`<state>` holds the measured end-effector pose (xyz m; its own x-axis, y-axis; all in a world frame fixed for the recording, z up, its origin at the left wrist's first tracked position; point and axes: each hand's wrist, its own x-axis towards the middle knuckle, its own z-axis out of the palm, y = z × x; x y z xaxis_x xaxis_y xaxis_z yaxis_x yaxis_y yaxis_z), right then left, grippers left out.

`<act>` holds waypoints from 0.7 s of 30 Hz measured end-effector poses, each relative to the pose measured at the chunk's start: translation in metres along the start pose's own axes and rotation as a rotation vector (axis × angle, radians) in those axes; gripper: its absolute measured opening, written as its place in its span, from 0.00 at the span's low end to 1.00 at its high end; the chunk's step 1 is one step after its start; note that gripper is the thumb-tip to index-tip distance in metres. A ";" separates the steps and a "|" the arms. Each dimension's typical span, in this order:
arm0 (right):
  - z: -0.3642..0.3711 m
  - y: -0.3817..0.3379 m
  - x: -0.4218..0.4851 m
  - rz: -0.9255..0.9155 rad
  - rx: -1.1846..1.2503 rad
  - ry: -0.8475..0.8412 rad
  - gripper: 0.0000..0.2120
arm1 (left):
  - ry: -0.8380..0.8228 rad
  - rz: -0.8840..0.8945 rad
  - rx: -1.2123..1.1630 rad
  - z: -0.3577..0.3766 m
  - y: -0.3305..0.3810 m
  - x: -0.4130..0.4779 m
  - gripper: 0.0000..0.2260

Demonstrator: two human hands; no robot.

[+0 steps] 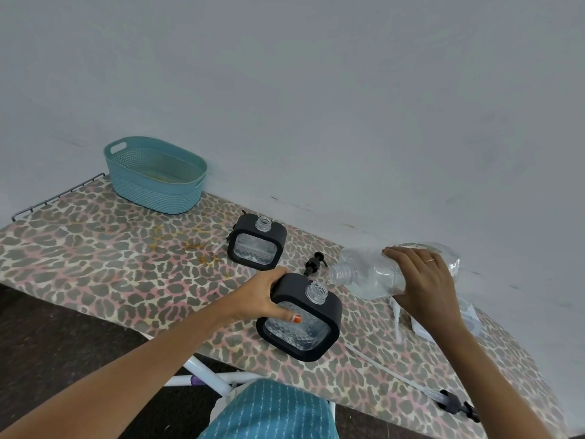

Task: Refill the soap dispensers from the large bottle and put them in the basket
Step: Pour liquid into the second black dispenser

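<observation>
Dispenser [300,321], black frame with a clear patterned front, stands on the desk [95,248] near its front edge, neck open. Left hand [269,299] grips its left side, thumb across the clear face. Right hand [421,280] wraps round the bottle [373,274], fingers over the top. The bottle is clear, cap off, tipped almost flat, with its mouth pointing left, just above and right of the dispenser's neck. Cannot tell whether liquid is running.

Second dispenser [257,242] stands upright further back, also uncapped, apart from the first. Black pump [315,263] lies on the desk between the two, close to the bottle mouth. Another pump with a long tube [456,403] lies at the near right edge.

Basket [155,175], teal, sits at the far left by the wall, well apart from both dispensers.
</observation>
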<state>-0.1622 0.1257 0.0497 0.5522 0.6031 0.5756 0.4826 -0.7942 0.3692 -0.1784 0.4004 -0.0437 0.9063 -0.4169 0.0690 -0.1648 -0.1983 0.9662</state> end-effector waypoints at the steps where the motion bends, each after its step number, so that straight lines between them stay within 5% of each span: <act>1: 0.000 0.000 -0.001 0.003 0.004 0.000 0.37 | 0.001 -0.002 -0.002 0.000 0.000 0.000 0.31; 11: 0.006 -0.008 -0.010 0.077 0.113 0.028 0.37 | 0.003 -0.019 -0.027 0.003 0.001 0.000 0.32; 16: 0.003 -0.019 -0.016 0.204 0.270 0.050 0.25 | 0.001 -0.018 -0.043 0.005 0.004 0.002 0.31; 21: 0.007 -0.029 -0.031 0.458 0.513 0.059 0.28 | 0.007 -0.025 -0.071 0.007 0.008 0.006 0.27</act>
<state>-0.1883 0.1305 0.0166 0.7467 0.1982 0.6349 0.4777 -0.8240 -0.3045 -0.1773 0.3904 -0.0368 0.9124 -0.4066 0.0462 -0.1145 -0.1452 0.9828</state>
